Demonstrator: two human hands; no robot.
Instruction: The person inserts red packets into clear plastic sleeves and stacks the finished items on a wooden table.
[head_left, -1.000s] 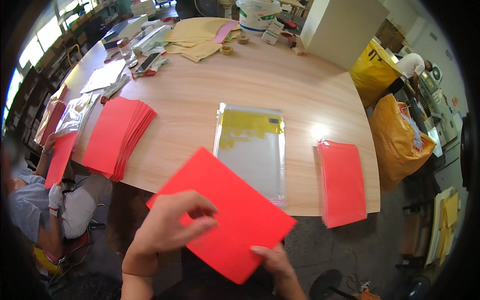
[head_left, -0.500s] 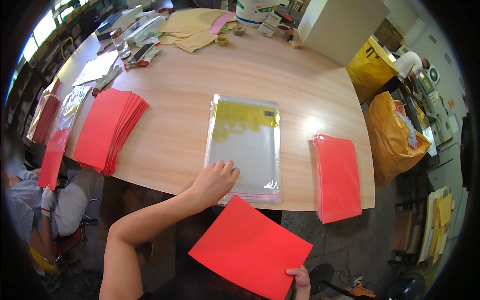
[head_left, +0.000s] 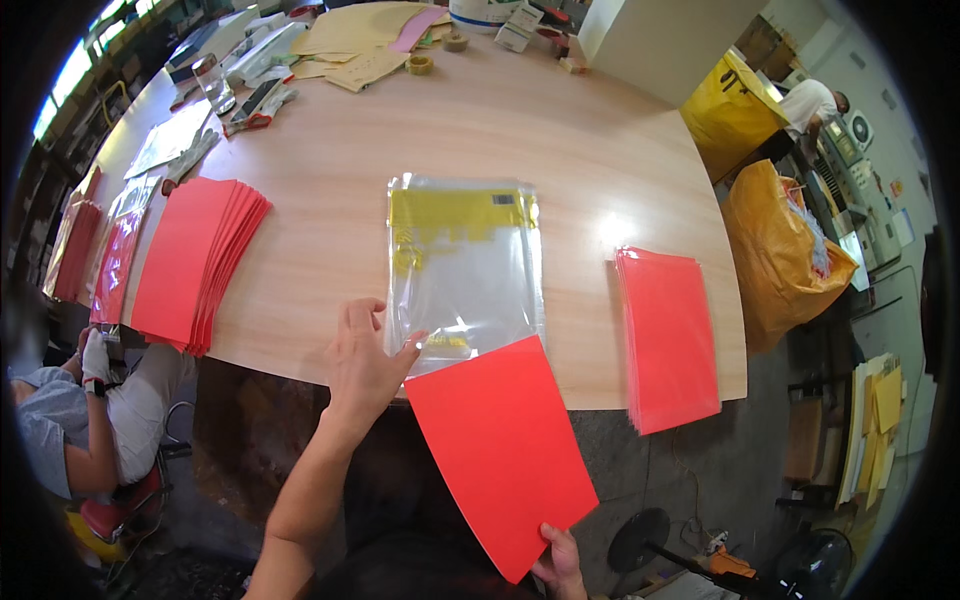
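Note:
A stack of clear plastic bags with a yellow printed band lies in front of me on the table. My left hand is at the bags' lower left edge, thumb and fingers apart. Its thumb tip reaches over the bags' corner; whether it presses on them I cannot tell. Between thumb and fingers of my right hand, a red paper sheet is gripped by its lower corner. The sheet is tilted, and its top edge covers the lower end of the bags.
A fanned stack of red sheets lies left, a red stack in clear wrapping right. Tape rolls, brown envelopes and a glass are farther back. A gloved co-worker sits at the left edge.
My left hand has moved left and its fingers have spread. The red sheet has turned more upright, its top edge now over the bags. The co-worker's red packet has shifted farther onto the table.

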